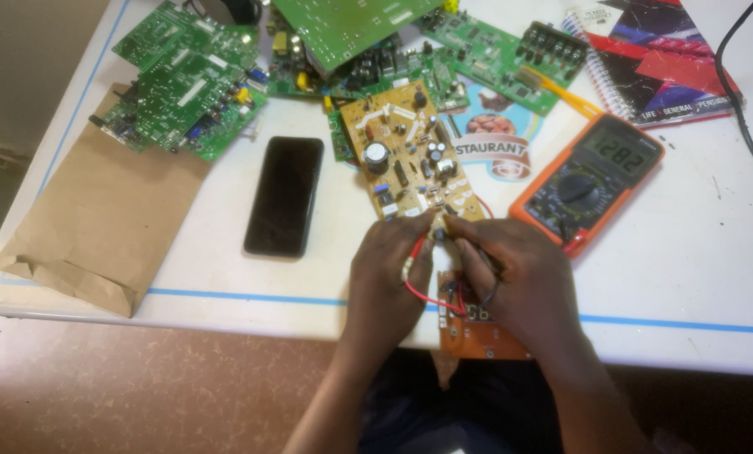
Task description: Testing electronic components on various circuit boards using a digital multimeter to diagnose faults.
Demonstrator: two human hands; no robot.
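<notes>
Near the desk's [225, 277] front edge, right of the black phone [284, 195], the left hand [385, 277] pinches the red probe [417, 250] against the tan circuit board [410, 155]. The right hand [515, 277] is clamped on the black probe [487, 265], while the orange multimeter [586, 181] lies toward the right edge. Probing looks underway; next, both tips need steadying.

A black phone [284, 196], brown paper bag [99, 219] — green circuit boards [187, 80], spiral notebook [658, 59].

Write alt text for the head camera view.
Left hand and right hand press red and black probes onto a tan circuit board on a white table; an orange multimeter, black phone and green boards surround it.
</notes>
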